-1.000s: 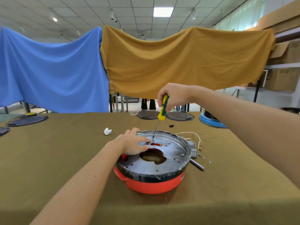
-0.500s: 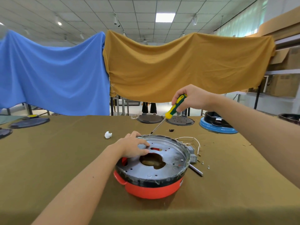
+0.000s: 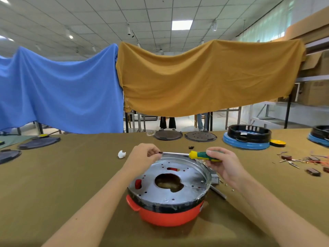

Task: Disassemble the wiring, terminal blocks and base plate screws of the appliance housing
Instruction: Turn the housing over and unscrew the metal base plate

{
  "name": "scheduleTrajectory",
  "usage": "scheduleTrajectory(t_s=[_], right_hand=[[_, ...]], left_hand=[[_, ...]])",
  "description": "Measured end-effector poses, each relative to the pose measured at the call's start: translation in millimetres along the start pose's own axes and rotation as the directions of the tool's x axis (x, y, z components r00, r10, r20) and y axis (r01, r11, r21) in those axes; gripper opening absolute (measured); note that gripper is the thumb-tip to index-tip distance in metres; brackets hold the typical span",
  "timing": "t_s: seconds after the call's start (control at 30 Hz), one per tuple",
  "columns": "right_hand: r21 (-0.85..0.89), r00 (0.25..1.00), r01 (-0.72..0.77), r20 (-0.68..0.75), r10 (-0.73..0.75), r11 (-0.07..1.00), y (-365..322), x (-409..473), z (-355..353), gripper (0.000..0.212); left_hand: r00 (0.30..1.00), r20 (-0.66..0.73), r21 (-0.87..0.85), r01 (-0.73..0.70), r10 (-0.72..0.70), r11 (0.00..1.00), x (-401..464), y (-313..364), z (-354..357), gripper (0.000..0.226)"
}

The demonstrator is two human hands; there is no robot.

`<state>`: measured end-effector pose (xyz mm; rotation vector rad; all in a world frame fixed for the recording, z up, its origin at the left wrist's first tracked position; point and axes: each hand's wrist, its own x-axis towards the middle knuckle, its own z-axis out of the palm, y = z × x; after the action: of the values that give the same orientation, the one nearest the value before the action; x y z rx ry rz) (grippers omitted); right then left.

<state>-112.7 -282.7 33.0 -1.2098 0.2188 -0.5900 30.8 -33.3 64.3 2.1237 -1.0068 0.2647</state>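
A red appliance housing (image 3: 169, 217) sits upside down in front of me, its silver base plate (image 3: 192, 177) facing up with a large central hole. Above its far rim a yellow-green screwdriver (image 3: 195, 155) lies level, pointing left. My right hand (image 3: 224, 164) grips its handle. My left hand (image 3: 142, 158) pinches at the tip of the shaft; whether a screw is between the fingers is hidden. A few loose screws (image 3: 229, 187) lie on the cloth right of the housing.
A grey metal part (image 3: 214, 180) and rod lie against the housing's right side. Removed wires and terminal pieces (image 3: 302, 161) are scattered at right. A white scrap (image 3: 122, 154) lies at left. Dark plates (image 3: 200, 136) and a blue-black housing (image 3: 247, 138) stand at the back.
My right hand lifted the screwdriver off the base plate and turned it level. My left hand left the plate and rose to pinch the tip.
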Motion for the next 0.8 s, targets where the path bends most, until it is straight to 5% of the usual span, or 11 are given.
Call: scheduleTrajectory(t_s=[0.3,0.57,0.8], right_hand=[[0.196,0.997,0.040,-0.070,-0.027,0.980,24,-3,-2,0.022],[0.219,0.999,0.039,-0.041,-0.031,0.975,23,-9,-5,0.025],[0.120,0.988,0.065,-0.150,-0.046,0.991,25,-7,-10,0.022]], left_hand=[[0.999,-0.008,-0.255,-0.043,0.042,0.966,-11,3,2,0.013],[0.968,0.247,-0.353,0.057,0.034,0.934,-17,15,-1,0.029],[0.996,0.090,-0.464,0.033,0.010,0.885,-14,8,-6,0.033]])
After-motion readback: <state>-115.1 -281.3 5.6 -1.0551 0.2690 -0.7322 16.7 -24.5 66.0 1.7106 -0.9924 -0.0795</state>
